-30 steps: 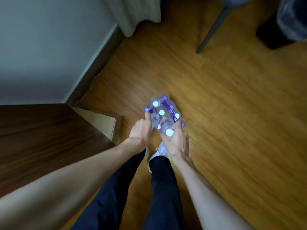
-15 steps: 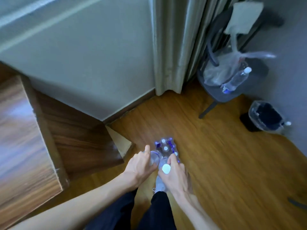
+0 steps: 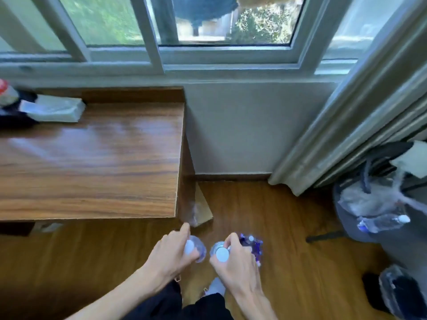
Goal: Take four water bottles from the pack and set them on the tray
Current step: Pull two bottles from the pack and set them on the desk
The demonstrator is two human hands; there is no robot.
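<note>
My left hand (image 3: 172, 252) grips a clear water bottle with a white cap (image 3: 196, 248), held upright above the floor. My right hand (image 3: 235, 259) grips a second white-capped water bottle (image 3: 220, 251) just to the right of it. The pack of bottles (image 3: 253, 247), clear plastic with purple print, stands on the wooden floor right behind my right hand and is partly hidden by it. No tray is in view.
A wooden desk (image 3: 92, 162) fills the left, with a tissue pack (image 3: 53, 109) at its back. A cardboard piece (image 3: 203, 209) leans by the desk's corner. A chair with a plastic bag and a bottle (image 3: 381, 204) stands at right, a bin (image 3: 402, 292) below it.
Both hands have lifted a bottle each out of the pack and moved apart. My view has tilted up from the floor, so the desk top and the window now show.
</note>
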